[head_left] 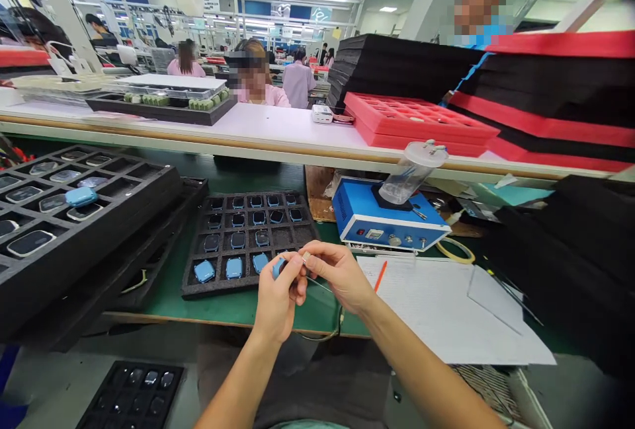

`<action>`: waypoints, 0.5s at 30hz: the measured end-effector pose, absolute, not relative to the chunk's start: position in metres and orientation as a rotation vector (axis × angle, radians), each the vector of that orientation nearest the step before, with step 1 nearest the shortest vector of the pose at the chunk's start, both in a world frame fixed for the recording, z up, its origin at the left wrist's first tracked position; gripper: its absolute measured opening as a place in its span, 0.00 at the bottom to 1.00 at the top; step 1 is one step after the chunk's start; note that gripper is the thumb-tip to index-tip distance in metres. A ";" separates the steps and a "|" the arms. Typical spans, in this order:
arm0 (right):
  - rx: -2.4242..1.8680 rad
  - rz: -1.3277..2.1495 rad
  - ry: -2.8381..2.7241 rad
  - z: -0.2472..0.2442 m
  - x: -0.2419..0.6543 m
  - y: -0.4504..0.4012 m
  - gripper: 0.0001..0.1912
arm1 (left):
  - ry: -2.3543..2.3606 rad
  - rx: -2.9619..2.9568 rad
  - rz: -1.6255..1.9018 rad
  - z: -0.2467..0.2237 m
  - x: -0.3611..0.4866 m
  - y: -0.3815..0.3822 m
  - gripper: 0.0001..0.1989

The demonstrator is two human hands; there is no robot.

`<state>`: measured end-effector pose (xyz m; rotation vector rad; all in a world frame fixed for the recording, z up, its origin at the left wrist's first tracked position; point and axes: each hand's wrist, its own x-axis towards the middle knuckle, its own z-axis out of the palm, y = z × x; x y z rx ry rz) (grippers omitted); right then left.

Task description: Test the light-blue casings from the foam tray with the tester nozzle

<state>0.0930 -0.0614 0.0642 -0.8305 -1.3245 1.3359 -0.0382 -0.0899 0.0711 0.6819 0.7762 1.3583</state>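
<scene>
My left hand (278, 297) is closed around a small blue watch case (278, 268), mostly hidden by the fingers. Against it, my right hand (342, 277) pinches a tiny pale piece (306, 257), too small to name. A thin line like a wire (318, 283) runs out below the fingertips. Both hands meet over the near right corner of a black foam tray (251, 278). In its front row lie blue watch cases (234, 268), and dark-faced ones (238, 240) fill several cells farther back.
At left, stacked foam trays (149, 201) hold watch parts. Behind my right hand stands a blue control box (342, 207) with a clear cup (407, 174) on top. Papers (436, 310) and an orange pen (381, 277) lie right. A white shelf (278, 128) carrying red trays (421, 125) crosses ahead.
</scene>
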 end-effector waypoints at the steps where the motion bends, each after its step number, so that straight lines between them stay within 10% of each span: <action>1: -0.851 1.304 -1.313 0.064 0.094 -0.064 0.14 | 0.783 0.710 1.370 0.070 -0.037 -0.091 0.18; 15: -0.845 0.630 -1.602 0.085 0.084 -0.088 0.03 | 1.006 1.208 1.698 0.075 -0.050 -0.116 0.12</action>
